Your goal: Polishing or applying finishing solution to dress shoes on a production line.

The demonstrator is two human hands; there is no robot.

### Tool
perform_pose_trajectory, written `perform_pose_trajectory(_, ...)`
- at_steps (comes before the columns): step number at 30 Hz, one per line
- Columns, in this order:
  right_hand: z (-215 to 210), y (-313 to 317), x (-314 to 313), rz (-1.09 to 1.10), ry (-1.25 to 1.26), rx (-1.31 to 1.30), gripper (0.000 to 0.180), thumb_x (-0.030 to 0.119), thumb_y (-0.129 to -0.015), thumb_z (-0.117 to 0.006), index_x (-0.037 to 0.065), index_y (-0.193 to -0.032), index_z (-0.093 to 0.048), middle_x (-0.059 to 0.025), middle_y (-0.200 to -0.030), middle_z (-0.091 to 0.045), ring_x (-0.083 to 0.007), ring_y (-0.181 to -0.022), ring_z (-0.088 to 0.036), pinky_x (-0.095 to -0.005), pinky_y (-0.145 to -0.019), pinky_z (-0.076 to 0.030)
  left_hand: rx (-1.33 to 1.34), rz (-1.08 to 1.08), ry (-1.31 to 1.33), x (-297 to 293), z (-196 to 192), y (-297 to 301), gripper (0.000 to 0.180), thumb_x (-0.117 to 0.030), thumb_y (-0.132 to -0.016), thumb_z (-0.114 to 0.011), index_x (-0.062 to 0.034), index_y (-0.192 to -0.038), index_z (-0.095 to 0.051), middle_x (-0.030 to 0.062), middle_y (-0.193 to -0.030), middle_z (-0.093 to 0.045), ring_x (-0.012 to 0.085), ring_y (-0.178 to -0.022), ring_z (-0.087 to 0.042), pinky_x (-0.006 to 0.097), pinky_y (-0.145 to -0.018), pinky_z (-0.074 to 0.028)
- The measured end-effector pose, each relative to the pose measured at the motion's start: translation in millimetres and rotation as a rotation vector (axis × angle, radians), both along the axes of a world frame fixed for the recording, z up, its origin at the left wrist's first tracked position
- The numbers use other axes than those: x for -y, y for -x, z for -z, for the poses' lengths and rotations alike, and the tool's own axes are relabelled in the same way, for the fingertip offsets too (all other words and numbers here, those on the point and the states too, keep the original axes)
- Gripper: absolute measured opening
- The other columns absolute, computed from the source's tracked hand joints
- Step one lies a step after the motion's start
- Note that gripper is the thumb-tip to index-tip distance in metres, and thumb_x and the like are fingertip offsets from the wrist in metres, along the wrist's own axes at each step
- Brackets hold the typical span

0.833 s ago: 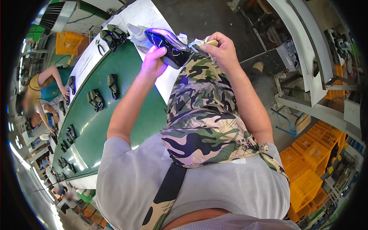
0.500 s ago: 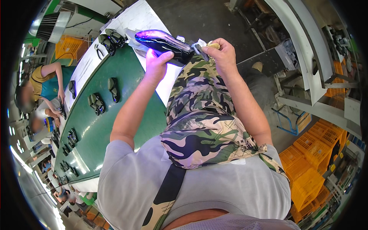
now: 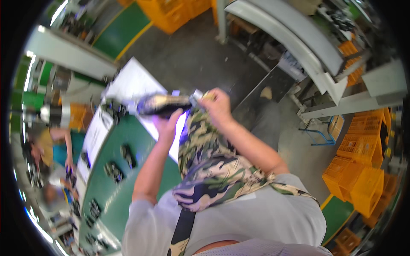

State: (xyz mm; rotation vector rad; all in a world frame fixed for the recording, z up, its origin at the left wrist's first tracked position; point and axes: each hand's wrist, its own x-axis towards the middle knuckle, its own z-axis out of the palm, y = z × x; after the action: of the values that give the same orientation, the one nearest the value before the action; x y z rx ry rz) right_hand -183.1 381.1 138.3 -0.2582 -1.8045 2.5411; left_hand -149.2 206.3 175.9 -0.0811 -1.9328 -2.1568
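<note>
A glossy black shoe (image 3: 164, 106) is held out over the white edge of the bench, with my left hand (image 3: 165, 127) closed around its underside, thumb toward the heel end. Bluish-violet light tints that hand and the apron edge. At the shoe's right end, my right hand (image 3: 218, 106) pinches a small yellowish piece (image 3: 209, 96), like a pad or cloth. Beside it a whitish-grey scrap (image 3: 196, 94) shows against the shoe. Motion blur hides whether the yellowish piece touches the shoe.
Several dark shoes, including a pair (image 3: 113, 171), stand on the green bench surface (image 3: 141, 149). Across it, a person in a yellow top (image 3: 47, 143) works. Stacked orange crates (image 3: 356, 170) and a blue-framed stool (image 3: 326, 130) stand to the right; a white machine housing (image 3: 290, 38) arches ahead.
The view has tilted up, so everything appears lower, with more floor ahead. The shoe has turned, showing a duller, paler side. Both hands keep their holds.
</note>
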Motion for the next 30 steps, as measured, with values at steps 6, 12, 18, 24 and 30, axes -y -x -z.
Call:
perform_pose_trajectory(6, -25.4, 3.5, -19.4, -0.036, 0.113, 0.035, 0.018, 0.002, -0.075, -0.076, 0.004, -0.082, -0.059, 0.0008, -0.074, -0.058, -0.0073, -0.066, -0.054, -0.0248, -0.059, -0.044, -0.007, 0.043, 0.182, -17.4, -18.7, 14.3, 0.051, 0.001, -0.073, -0.078, 0.0044, -0.119, -0.056, 0.0118, -0.11, -0.067, 0.0195, -0.1, -0.065, 0.033, -0.091, -0.052)
perform_pose_trajectory(12, -14.5, 18.9, -79.3, 0.162, 0.398, -0.1, 0.019, 0.003, -0.078, -0.076, 0.005, -0.086, -0.058, -0.001, -0.079, -0.059, -0.0088, -0.066, -0.055, -0.0244, -0.057, -0.043, -0.071, 0.158, 0.144, -58.3, -63.7, 58.7, 0.062, -0.001, -0.072, -0.079, 0.0025, -0.127, -0.048, 0.0111, -0.115, -0.063, 0.0208, -0.105, -0.063, 0.034, -0.096, -0.049)
perform_pose_trajectory(18, 69.0, 17.2, -143.7, 0.333, 0.568, 0.189, 0.02, 0.003, -0.079, -0.073, 0.01, -0.085, -0.055, 0.0022, -0.072, -0.054, -0.0073, -0.059, -0.05, -0.0238, -0.05, -0.038, -0.197, 0.203, 0.159, -119.4, -139.7, 115.6, 0.067, -0.009, -0.072, -0.081, 0.0014, -0.129, -0.047, 0.0094, -0.117, -0.06, 0.0212, -0.107, -0.058, 0.034, -0.099, -0.045)
perform_pose_trajectory(24, 146.9, -1.7, -161.4, 0.404, 0.523, 0.249, 0.02, 0.001, -0.075, -0.073, 0.006, -0.087, -0.058, -0.0014, -0.074, -0.059, -0.0103, -0.059, -0.056, -0.025, -0.049, -0.042, -0.378, 0.276, 0.048, -196.6, -237.9, 161.9, 0.067, -0.009, -0.072, -0.079, -0.0006, -0.13, -0.046, 0.0082, -0.118, -0.057, 0.0208, -0.11, -0.056, 0.034, -0.1, -0.044)
perform_pose_trajectory(30, 175.6, 1.1, -173.1, 0.329, 0.409, 0.316, 0.02, 0.002, -0.073, -0.075, 0.005, -0.084, -0.059, -0.0023, -0.071, -0.06, -0.0095, -0.055, -0.052, -0.0254, -0.046, -0.038, -0.683, 0.357, 0.161, -265.5, -358.5, 190.3, 0.056, -0.011, -0.073, -0.08, -0.0021, -0.121, -0.052, 0.0067, -0.109, -0.061, 0.0193, -0.101, -0.06, 0.034, -0.095, -0.047)
